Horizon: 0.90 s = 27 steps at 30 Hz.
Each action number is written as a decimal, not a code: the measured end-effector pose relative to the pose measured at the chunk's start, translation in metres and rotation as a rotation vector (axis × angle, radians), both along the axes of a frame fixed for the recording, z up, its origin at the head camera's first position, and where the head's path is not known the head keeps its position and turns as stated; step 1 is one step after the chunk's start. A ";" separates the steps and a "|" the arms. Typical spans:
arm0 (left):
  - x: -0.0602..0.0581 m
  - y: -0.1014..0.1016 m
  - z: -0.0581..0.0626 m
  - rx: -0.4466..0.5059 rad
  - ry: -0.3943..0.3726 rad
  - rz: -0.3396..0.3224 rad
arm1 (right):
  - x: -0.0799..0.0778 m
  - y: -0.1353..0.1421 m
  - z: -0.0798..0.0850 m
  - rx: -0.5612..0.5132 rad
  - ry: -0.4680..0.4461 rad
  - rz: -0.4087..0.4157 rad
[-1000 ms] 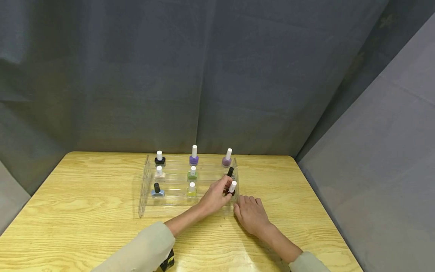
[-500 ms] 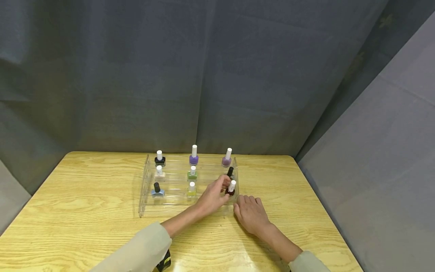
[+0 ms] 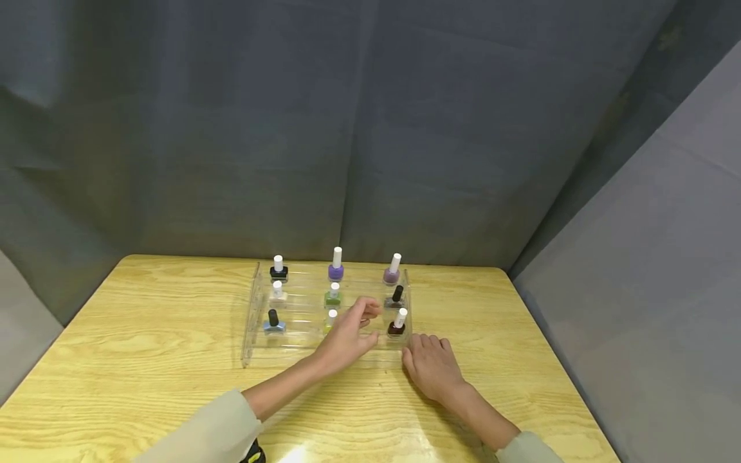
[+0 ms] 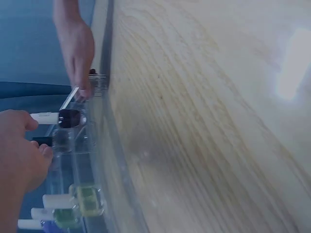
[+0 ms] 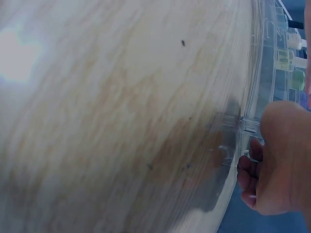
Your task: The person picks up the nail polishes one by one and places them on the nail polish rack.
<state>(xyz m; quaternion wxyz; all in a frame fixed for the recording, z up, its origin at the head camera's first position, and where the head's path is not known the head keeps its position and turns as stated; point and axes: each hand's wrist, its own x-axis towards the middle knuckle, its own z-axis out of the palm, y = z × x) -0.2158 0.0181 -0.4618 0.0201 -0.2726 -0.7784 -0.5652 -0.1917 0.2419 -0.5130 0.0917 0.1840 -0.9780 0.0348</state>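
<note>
My left hand (image 3: 347, 334) hovers over the front of a clear tiered rack (image 3: 250, 328), thumb and fingers apart with nothing between them. Just right of its fingertips, a dark red nail polish (image 3: 396, 329) with a white cap stands on the front tier. Behind that is a black-capped nail polish (image 3: 397, 297). A yellow nail polish (image 3: 332, 317) is partly covered by my left hand. My right hand (image 3: 431, 368) rests at the rack's front right corner, thumb against the side; the right wrist view shows its fingers (image 5: 247, 179) loosely bent.
On the rack's other spots stand light blue (image 3: 274, 326), cream (image 3: 278, 295), green (image 3: 332, 298), black (image 3: 278, 272), purple (image 3: 336, 272) and mauve (image 3: 391, 276) nail polishes. Under it is a wooden table (image 3: 145, 360), with a dark curtain (image 3: 243, 141) behind.
My left hand has let go of the dark red nail polish and drawn back to the left, now overlapping the yellow one. The right hand stays at the rack's corner. The head view shifted slightly.
</note>
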 end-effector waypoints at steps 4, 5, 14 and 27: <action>0.007 -0.017 0.009 0.029 0.000 -0.005 | 0.000 0.002 0.001 -0.008 -0.010 0.000; 0.008 -0.022 0.011 0.031 0.005 -0.004 | 0.000 0.002 0.001 -0.013 -0.021 -0.001; 0.021 -0.088 0.028 0.095 0.048 0.118 | 0.000 0.004 0.010 -0.034 -0.151 -0.024; 0.028 -0.191 0.024 0.073 0.062 0.350 | 0.003 0.018 0.023 -0.115 -0.212 -0.068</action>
